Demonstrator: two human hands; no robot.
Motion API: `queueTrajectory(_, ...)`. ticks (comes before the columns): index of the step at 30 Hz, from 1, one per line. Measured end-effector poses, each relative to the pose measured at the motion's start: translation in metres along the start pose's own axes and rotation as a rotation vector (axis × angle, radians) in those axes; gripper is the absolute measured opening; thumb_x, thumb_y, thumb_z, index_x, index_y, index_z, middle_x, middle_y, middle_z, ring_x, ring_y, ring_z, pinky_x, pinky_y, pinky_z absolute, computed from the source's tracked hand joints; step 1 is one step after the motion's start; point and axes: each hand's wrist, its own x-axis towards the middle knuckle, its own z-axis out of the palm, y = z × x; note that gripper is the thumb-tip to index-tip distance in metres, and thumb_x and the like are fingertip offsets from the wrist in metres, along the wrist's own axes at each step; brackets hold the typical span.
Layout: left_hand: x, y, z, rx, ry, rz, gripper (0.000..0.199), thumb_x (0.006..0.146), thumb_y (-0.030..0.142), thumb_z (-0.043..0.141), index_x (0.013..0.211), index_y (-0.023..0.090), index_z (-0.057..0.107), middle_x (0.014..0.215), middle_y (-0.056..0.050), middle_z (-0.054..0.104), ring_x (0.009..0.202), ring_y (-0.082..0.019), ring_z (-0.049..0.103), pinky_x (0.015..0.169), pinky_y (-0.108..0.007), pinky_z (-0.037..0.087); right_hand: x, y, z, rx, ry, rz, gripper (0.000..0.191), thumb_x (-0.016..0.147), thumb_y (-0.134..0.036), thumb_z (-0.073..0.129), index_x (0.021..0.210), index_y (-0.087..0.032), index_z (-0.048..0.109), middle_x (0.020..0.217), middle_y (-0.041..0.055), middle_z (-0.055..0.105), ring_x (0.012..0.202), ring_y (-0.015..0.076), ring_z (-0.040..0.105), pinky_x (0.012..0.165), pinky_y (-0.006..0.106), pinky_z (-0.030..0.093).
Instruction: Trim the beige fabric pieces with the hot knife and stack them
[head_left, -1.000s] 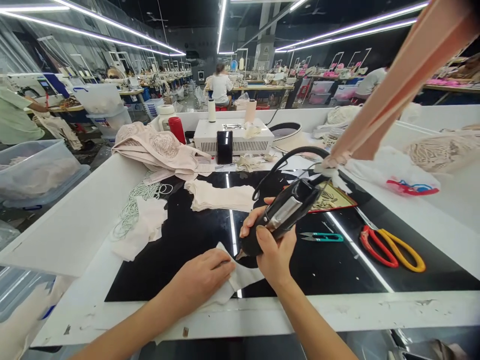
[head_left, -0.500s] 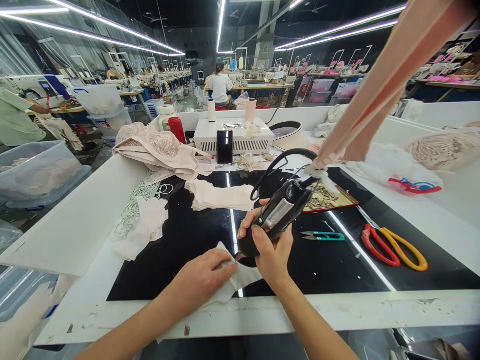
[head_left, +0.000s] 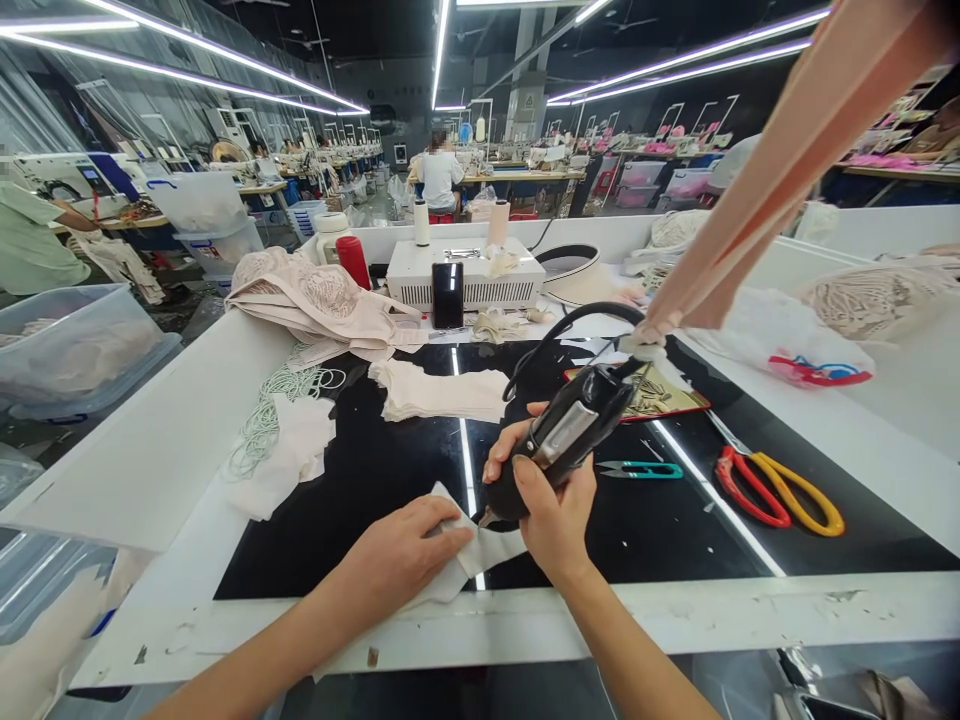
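Note:
My right hand (head_left: 555, 505) is wrapped round a black corded hand tool (head_left: 564, 432) with a silver plate on its side. The tool slants down to the left, its small metal tip near the white fabric piece (head_left: 499, 547). A pink fabric strip (head_left: 757, 220) is tied to the tool's upper end and runs up out of view. My left hand (head_left: 409, 550) presses the fabric onto the black board (head_left: 360, 480), thumb and fingers closed on it beside the tip. Whether the tip touches the fabric, I cannot tell.
Right of the tool lie teal thread snips (head_left: 649, 470), red-and-yellow scissors (head_left: 780, 490) and a tray of small parts (head_left: 667, 400). Behind are stacked cream fabric strips (head_left: 442, 392), a phone (head_left: 448, 295) and a white box (head_left: 405, 275). Beige bras (head_left: 315, 300) and green cord (head_left: 274, 410) lie left.
My right hand and the tool have shifted slightly right, the tip drawing a little away from my left fingers. My left hand stays on the fabric.

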Motion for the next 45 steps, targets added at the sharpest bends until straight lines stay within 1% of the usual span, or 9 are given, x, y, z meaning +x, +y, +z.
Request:
queueTrajectory(2,0.001,0.0,-0.002,0.014,0.007,0.015,0.024,0.111,0.022,0.045,0.125,0.021,0.064,0.121,-0.009,0.067,0.105,-0.02,0.068,0.086,-0.029,0.063,0.001,-0.004,-0.003,0.001,-0.003,-0.001,0.038,0.09,-0.031,0.076,0.121,-0.027,0.056,0.082,-0.0046,0.068,0.059,0.0126,0.063,0.057,0.028,0.055)
queueTrajectory(5,0.005,0.003,-0.006,0.027,0.046,0.063,0.02,0.11,0.018,0.047,0.119,0.016,0.065,0.115,-0.009,0.068,0.105,-0.021,0.067,0.1,-0.039,0.062,0.002,-0.014,-0.013,0.0,0.013,-0.028,0.039,0.09,-0.033,0.078,0.122,-0.027,0.057,0.082,-0.0045,0.067,0.06,0.0129,0.064,0.058,0.029,0.055)
queueTrajectory(7,0.009,0.008,-0.005,0.031,0.085,0.08,0.019,0.109,0.016,0.048,0.118,0.013,0.065,0.114,-0.01,0.069,0.109,-0.022,0.067,0.106,-0.043,0.06,0.002,-0.02,-0.021,-0.012,0.023,-0.046,0.039,0.09,-0.034,0.078,0.123,-0.027,0.058,0.082,-0.0042,0.067,0.061,0.0135,0.064,0.058,0.03,0.056)
queueTrajectory(12,0.018,0.028,0.008,-0.012,0.099,0.042,0.019,0.108,0.013,0.047,0.116,0.011,0.064,0.109,-0.01,0.07,0.104,-0.023,0.069,0.093,-0.035,0.064,-0.003,-0.025,-0.037,-0.059,0.031,-0.044,0.038,0.091,-0.032,0.078,0.124,-0.028,0.059,0.083,-0.0036,0.067,0.063,0.0146,0.065,0.06,0.032,0.056)
queueTrajectory(17,0.022,0.042,0.019,0.006,0.072,-0.02,0.019,0.106,0.012,0.049,0.119,0.013,0.063,0.102,-0.009,0.069,0.094,-0.025,0.07,0.084,-0.039,0.066,-0.01,-0.026,-0.043,-0.067,0.011,-0.051,0.038,0.092,-0.032,0.077,0.124,-0.029,0.058,0.085,-0.0031,0.067,0.065,0.0149,0.065,0.06,0.032,0.056)
queueTrajectory(23,0.018,0.045,0.02,0.005,0.093,-0.043,0.021,0.105,0.007,0.047,0.116,0.013,0.064,0.1,-0.008,0.067,0.094,-0.023,0.068,0.084,-0.036,0.065,-0.011,-0.027,-0.044,-0.055,-0.002,-0.047,0.038,0.092,-0.032,0.077,0.126,-0.029,0.058,0.086,-0.003,0.067,0.066,0.0146,0.065,0.062,0.032,0.057)
queueTrajectory(29,0.011,0.041,0.028,-0.018,0.078,-0.028,0.024,0.101,0.004,0.053,0.122,0.012,0.062,0.107,-0.009,0.067,0.1,-0.024,0.067,0.09,-0.036,0.064,-0.008,-0.026,-0.038,-0.057,0.026,-0.037,0.037,0.092,-0.034,0.077,0.124,-0.029,0.058,0.085,-0.0039,0.066,0.064,0.0143,0.065,0.061,0.032,0.056)
queueTrajectory(38,0.01,0.042,0.03,-0.012,0.114,-0.035,0.023,0.102,0.005,0.051,0.12,0.013,0.062,0.105,-0.009,0.067,0.098,-0.024,0.066,0.086,-0.035,0.064,-0.008,-0.013,-0.024,-0.008,-0.017,-0.017,0.038,0.092,-0.03,0.076,0.126,-0.03,0.059,0.086,-0.0039,0.067,0.066,0.0133,0.064,0.062,0.03,0.056)
queueTrajectory(45,0.01,0.042,0.025,0.018,0.148,-0.049,0.028,0.103,0.006,0.044,0.12,0.015,0.063,0.104,-0.01,0.065,0.094,-0.025,0.066,0.079,-0.036,0.065,-0.007,-0.013,-0.021,-0.01,0.007,-0.005,0.035,0.093,-0.029,0.074,0.123,-0.03,0.059,0.084,-0.0044,0.067,0.064,0.0127,0.064,0.06,0.029,0.055)
